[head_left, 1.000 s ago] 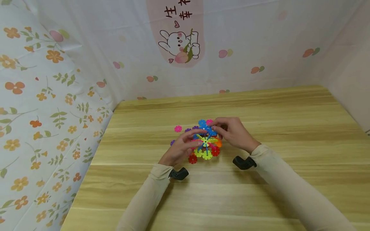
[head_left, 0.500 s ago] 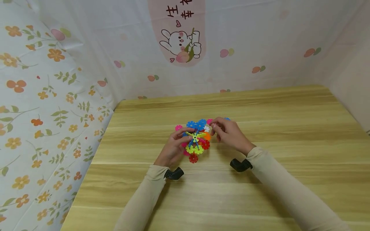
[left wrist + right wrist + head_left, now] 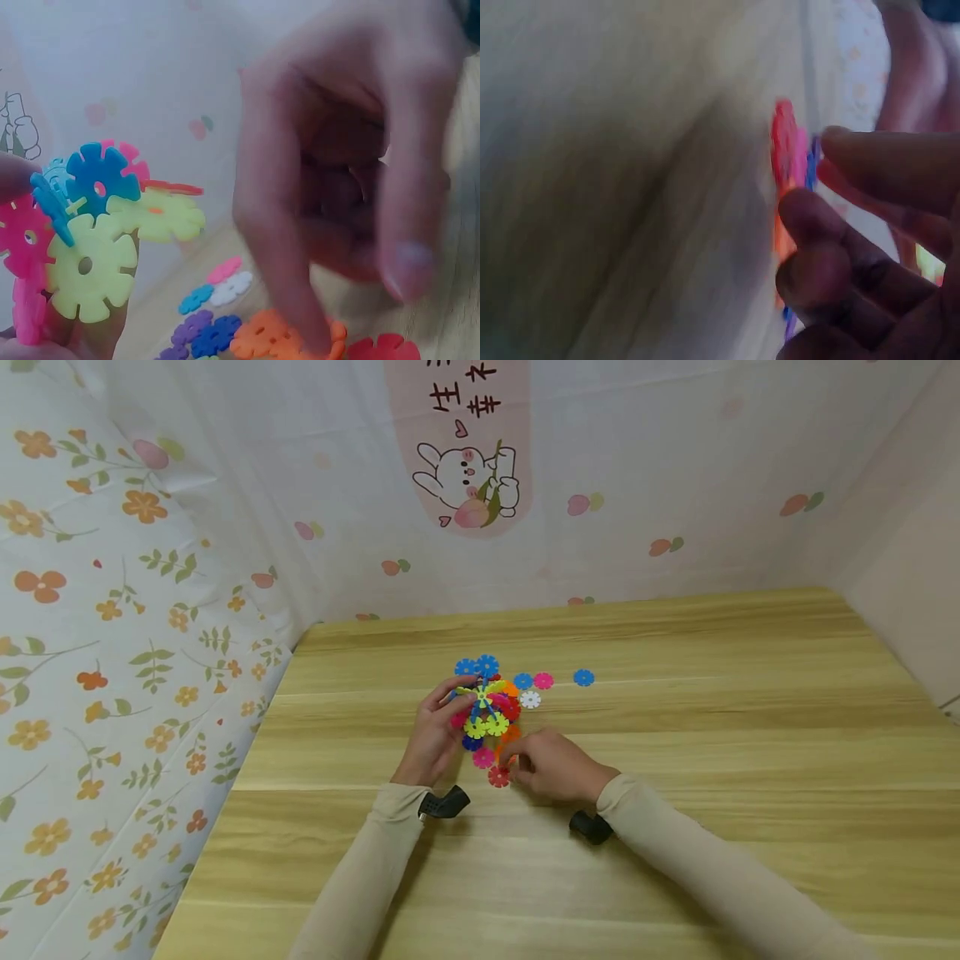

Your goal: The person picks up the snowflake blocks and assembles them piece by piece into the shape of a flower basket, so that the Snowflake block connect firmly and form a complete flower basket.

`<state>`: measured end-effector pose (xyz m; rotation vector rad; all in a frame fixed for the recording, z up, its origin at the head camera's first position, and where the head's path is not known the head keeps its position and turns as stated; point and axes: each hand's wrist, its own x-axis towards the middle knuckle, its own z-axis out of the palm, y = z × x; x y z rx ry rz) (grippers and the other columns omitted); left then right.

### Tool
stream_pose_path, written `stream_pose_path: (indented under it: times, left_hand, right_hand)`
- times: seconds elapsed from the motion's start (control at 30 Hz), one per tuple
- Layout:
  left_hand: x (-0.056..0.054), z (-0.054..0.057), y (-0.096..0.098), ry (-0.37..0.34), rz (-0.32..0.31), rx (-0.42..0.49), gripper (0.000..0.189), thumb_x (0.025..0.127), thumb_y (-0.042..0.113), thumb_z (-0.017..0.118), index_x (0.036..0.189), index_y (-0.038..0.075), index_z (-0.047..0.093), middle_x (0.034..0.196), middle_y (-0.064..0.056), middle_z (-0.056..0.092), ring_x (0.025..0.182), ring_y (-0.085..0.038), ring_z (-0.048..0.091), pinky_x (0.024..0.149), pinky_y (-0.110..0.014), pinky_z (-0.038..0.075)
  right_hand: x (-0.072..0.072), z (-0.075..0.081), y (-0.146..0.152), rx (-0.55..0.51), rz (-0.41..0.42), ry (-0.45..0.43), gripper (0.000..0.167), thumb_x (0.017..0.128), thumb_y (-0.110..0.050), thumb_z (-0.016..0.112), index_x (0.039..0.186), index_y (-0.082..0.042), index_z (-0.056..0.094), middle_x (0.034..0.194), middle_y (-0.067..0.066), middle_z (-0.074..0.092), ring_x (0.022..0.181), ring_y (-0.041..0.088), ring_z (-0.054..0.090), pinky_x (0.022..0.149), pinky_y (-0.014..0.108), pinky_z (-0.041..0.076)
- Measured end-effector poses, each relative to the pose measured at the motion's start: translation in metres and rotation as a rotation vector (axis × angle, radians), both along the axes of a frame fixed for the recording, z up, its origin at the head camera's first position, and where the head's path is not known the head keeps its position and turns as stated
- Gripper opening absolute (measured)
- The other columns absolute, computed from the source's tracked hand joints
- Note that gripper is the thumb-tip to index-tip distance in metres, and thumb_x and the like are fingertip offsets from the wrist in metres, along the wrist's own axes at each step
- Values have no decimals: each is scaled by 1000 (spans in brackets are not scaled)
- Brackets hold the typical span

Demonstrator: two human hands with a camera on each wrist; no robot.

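Observation:
My left hand (image 3: 431,739) holds up a built cluster of notched plastic snowflake discs (image 3: 482,696), pinched on its left side. Yellow, blue, pink and red discs slot into one another there; a yellow disc (image 3: 94,266) faces the left wrist view. Lower and to the right, my right hand (image 3: 558,766) is over loose orange discs (image 3: 262,335) on the table. Its thumb and forefinger stand apart, the forefinger close to the orange discs; whether it touches them I cannot tell. Just in front of those fingers lies a red disc (image 3: 498,777), with a pink disc (image 3: 483,758) beside it.
Beyond the hands, a white disc (image 3: 530,699), a pink disc (image 3: 543,681) and two blue ones lie on the wooden table (image 3: 675,860). The farther-right blue disc (image 3: 583,677) lies apart. A printed cloth (image 3: 637,460) hangs behind the table's back edge.
My left hand has carried the cluster left and slightly away from me. My right hand has left the cluster and come down nearer me, over the orange discs. A blue disc now shows at right.

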<state>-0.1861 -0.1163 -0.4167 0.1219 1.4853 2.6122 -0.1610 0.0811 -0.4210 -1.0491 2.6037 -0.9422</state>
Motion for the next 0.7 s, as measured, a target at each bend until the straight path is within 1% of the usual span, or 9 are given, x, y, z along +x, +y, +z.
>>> stream_pose_path:
  times: [0.1, 0.17, 0.3, 0.37, 0.4, 0.47, 0.53, 0.63, 0.7]
  left_hand:
    - [-1, 1, 2, -5, -10, -2, 20, 89, 5, 62, 108, 5, 63, 118, -11, 50, 86, -18, 56, 74, -30, 52]
    - [0, 2, 3, -5, -18, -13, 17, 89, 6, 61, 106, 6, 63, 117, -10, 49, 86, -18, 55, 73, -30, 51]
    - [0, 2, 6, -6, -25, -32, 14, 89, 7, 61, 103, 7, 63, 116, -10, 48, 84, -17, 54, 70, -28, 50]
    - [0, 1, 6, -13, -20, -33, 12, 89, 7, 61, 100, 7, 64, 114, -9, 48, 83, -17, 54, 68, -28, 50]
    - [0, 0, 7, -17, -19, -32, 11, 89, 6, 61, 99, 7, 64, 113, -9, 48, 83, -17, 54, 67, -27, 50]
    - [1, 0, 7, -21, -21, -19, 9, 89, 5, 61, 97, 8, 64, 110, -8, 49, 82, -16, 54, 67, -27, 50]
    - [1, -1, 9, -20, -25, -2, 9, 88, 4, 60, 96, 8, 64, 107, -8, 50, 80, -15, 55, 67, -27, 51]
    - [1, -2, 10, -16, -31, 14, 9, 89, 3, 60, 96, 7, 63, 105, -8, 50, 78, -15, 56, 67, -26, 51]
    - [1, -4, 11, -11, -37, 15, 9, 89, 3, 60, 97, 6, 63, 106, -8, 49, 78, -15, 56, 67, -26, 52]
  right_hand:
    - [5, 1, -8, 69, 55, 53, 17, 81, -13, 70, 98, -14, 72, 60, -12, 51, 53, 6, 45, 48, 23, 40]
    - [7, 0, -10, 87, 81, 87, 15, 79, -16, 74, 94, -15, 73, 62, -13, 54, 55, 5, 46, 51, 22, 41]
    - [10, 0, -7, 124, 136, 143, 7, 75, -18, 79, 79, -18, 73, 70, -11, 56, 64, 5, 48, 57, 22, 44]
    - [12, 1, -3, 142, 155, 154, 9, 74, -18, 80, 74, -18, 71, 72, -9, 55, 66, 5, 48, 58, 22, 44]
    - [13, 2, -1, 150, 155, 152, 10, 74, -17, 80, 74, -18, 70, 73, -9, 54, 66, 6, 48, 59, 22, 44]
    - [14, 3, 3, 165, 141, 127, 11, 74, -15, 79, 79, -17, 69, 76, -8, 53, 67, 5, 48, 60, 21, 45]
    - [14, 4, 8, 174, 117, 79, 16, 75, -13, 78, 87, -14, 68, 78, -7, 53, 68, 6, 49, 62, 22, 45]
    - [12, 3, 17, 162, 86, -11, 24, 76, -11, 77, 96, -10, 66, 81, -6, 53, 69, 7, 49, 63, 23, 46]
    - [10, 2, 25, 145, 69, -54, 21, 76, -9, 77, 93, -10, 65, 80, -5, 51, 71, 10, 48, 64, 24, 45]
